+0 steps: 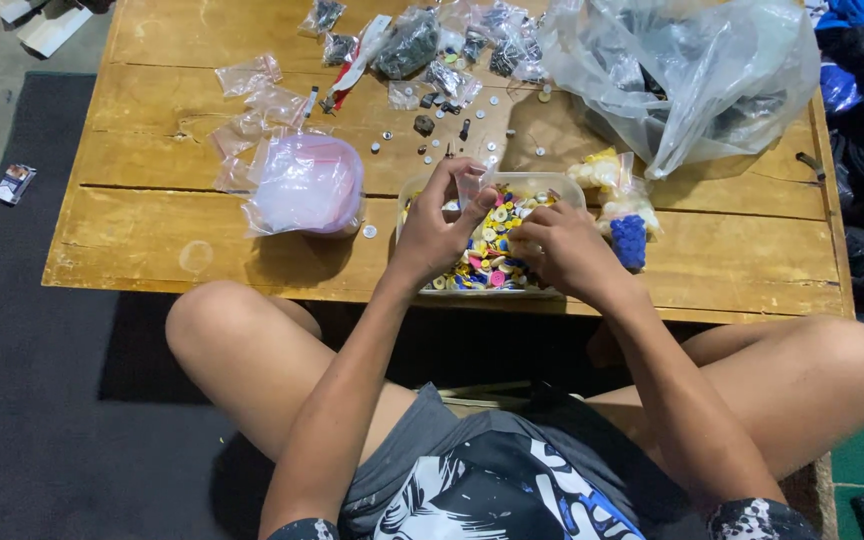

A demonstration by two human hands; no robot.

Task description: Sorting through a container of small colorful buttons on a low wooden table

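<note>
Head view: a person sits cross-legged at a low wooden table [152, 230], both hands over a clear plastic tub [422, 185] filled with mixed coloured buttons [487, 255]. The left hand [437, 225] is closed in a pinch on a small clear plastic bag [472, 183], held upright just above the tub. The right hand [562, 245] rests curled on the button heap, its fingertips closed as if on a button, though what they grip is too small to tell. Left of the tub lies a clear bag of pink material [304, 183]; to its right, small packets of yellow and blue pieces [624, 215]. A large crumpled plastic sack [682, 70] and small filled packets [422, 45] lie farther back. Judged good practice: keep the bag mouth open directly above the tub, so dropped buttons fall back in.
</note>
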